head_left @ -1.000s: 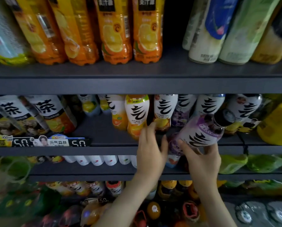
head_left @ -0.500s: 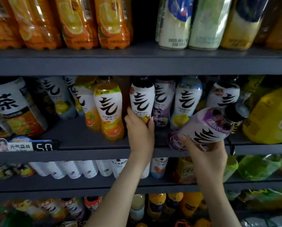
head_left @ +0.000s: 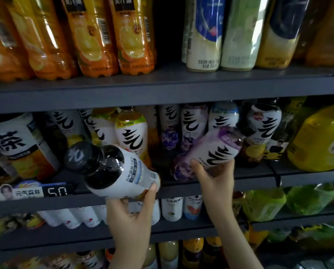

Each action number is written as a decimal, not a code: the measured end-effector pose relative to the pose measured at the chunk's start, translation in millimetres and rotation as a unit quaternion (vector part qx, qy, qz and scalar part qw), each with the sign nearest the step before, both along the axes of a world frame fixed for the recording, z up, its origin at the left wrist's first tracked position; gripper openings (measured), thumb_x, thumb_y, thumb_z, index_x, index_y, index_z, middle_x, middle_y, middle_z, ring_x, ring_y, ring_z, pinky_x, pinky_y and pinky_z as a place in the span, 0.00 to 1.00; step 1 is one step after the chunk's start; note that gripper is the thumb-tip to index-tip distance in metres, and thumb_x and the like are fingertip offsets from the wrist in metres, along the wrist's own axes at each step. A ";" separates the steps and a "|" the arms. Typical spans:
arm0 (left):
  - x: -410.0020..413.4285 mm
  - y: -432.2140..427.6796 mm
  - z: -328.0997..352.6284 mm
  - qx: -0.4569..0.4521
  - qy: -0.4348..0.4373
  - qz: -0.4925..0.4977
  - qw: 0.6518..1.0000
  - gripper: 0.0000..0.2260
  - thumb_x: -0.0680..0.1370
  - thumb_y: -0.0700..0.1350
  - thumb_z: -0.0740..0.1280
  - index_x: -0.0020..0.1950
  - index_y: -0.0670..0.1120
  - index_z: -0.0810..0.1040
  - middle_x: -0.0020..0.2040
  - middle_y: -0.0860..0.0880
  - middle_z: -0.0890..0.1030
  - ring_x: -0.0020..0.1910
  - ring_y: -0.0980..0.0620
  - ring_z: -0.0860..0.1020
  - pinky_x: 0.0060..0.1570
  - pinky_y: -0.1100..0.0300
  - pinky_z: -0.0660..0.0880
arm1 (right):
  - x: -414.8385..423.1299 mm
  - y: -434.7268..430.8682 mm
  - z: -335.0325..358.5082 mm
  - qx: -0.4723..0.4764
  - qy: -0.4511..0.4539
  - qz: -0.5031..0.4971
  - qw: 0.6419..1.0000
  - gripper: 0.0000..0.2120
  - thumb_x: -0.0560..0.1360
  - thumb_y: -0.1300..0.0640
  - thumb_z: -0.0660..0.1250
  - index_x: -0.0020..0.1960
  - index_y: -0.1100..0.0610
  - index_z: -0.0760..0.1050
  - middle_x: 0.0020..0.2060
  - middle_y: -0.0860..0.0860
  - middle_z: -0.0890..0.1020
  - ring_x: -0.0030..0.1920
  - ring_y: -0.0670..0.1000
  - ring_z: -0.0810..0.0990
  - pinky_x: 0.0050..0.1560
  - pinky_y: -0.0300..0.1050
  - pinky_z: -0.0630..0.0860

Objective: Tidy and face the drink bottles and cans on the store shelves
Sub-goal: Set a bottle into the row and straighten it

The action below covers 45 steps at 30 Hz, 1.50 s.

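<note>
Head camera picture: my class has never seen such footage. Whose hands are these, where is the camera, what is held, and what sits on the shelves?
There is no machine: a person wears one wide-angle camera on the head, looking forward and down at their own bare hands. The left hand grips a white-labelled bottle with a black cap, tilted. The right hand grips a purple-labelled bottle, also tilted, at the middle shelf, where upright bottles with the same black mark stand. Above stand orange juice bottles. A price tag reading 5.0 sits on the shelf's front edge.
</note>
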State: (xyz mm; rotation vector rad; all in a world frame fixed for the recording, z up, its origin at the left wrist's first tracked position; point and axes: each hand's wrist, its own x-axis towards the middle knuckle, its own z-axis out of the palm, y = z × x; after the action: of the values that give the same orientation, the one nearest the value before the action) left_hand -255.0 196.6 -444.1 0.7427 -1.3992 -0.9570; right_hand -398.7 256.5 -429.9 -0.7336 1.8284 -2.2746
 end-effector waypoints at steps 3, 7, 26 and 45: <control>16.7 -9.6 5.9 0.013 -0.031 0.003 0.999 0.19 0.65 0.64 0.73 0.53 0.67 0.71 0.51 0.70 0.78 0.53 0.59 0.79 0.54 0.60 0.77 | 4.5 -16.5 3.2 0.030 0.016 0.015 0.999 0.23 0.70 0.61 0.74 0.60 0.50 0.69 0.50 0.44 0.80 0.48 0.37 0.80 0.44 0.27 0.75; 34.5 -18.4 12.2 0.035 -0.069 -0.003 0.997 0.23 0.64 0.53 0.74 0.54 0.64 0.68 0.48 0.78 0.75 0.50 0.75 0.74 0.46 0.80 0.69 | 0.3 -30.8 9.5 0.106 0.085 0.026 0.990 0.29 0.70 0.58 0.75 0.68 0.55 0.67 0.55 0.47 0.81 0.53 0.41 0.80 0.51 0.36 0.78; 47.1 11.5 57.2 0.116 -0.273 -0.069 0.952 0.35 0.67 0.55 0.76 0.72 0.56 0.68 0.56 0.60 0.80 0.54 0.60 0.77 0.51 0.62 0.76 | 68.4 23.8 72.0 0.171 0.010 0.185 0.968 0.31 0.67 0.47 0.73 0.68 0.47 0.68 0.58 0.42 0.79 0.58 0.39 0.77 0.54 0.34 0.76; -144.6 50.4 42.2 -0.003 -0.284 -0.082 0.955 0.34 0.77 0.48 0.68 0.77 0.42 0.55 0.74 0.45 0.64 0.73 0.48 0.63 0.71 0.53 0.63 | -69.0 147.4 46.5 0.078 -0.016 -0.051 0.996 0.24 0.68 0.60 0.76 0.62 0.54 0.74 0.52 0.43 0.81 0.47 0.31 0.77 0.41 0.24 0.74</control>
State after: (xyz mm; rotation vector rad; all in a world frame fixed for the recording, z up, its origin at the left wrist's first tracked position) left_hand -399.5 247.0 -401.8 0.9545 -1.9889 -0.9001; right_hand -467.7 403.9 -383.4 -0.5898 2.0442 -2.1573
